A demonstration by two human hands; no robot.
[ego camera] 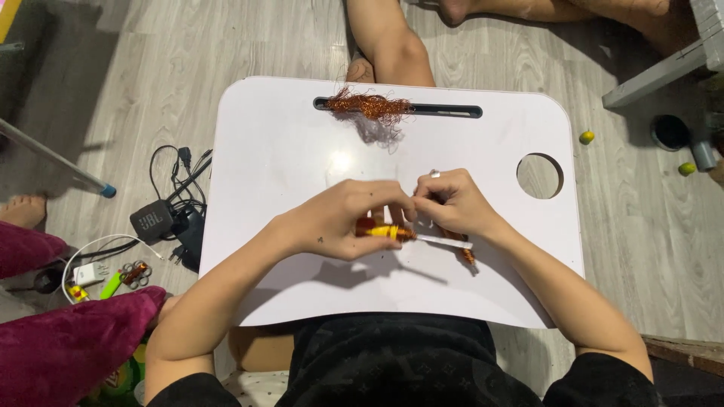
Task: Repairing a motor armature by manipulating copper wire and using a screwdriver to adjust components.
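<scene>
Head view, near to far, all places given relative to the counter (271, 151), a white lap tray with a slot and a round hole.

Over the counter's near-middle: left hand (343, 222) closed around a yellow tool (385, 231), its tip lying level and pointing right. Left grip: fingers clamped on the tool's handle. Right hand (452, 203), touching the left at the fingertips, pinches something small at the tool's tip; what exactly is hidden by the fingers. Right grip: fingers together in a pinch. A thin white strip (445, 241) runs out from under the right hand, and a small coil (468, 256) of copper-coloured wire lies just beside it on the counter, under the right wrist.

Far edge of the counter: a tangle (369, 105) of loose copper wire, resting across the slot (445, 111). Hole (540, 175) at the far right.

Judgement on doing this well: keep both wrists low, near the counter, so the pinch stays steady; hold the tool level and turn it slowly, with the right fingertips keeping light tension. Too hard a pull would likely kink or snap fine wire. Keep the tangle well apart from the hands so no loose strands catch.

Off the counter, to its left on the floor: black speaker (151, 220) and cables.
</scene>
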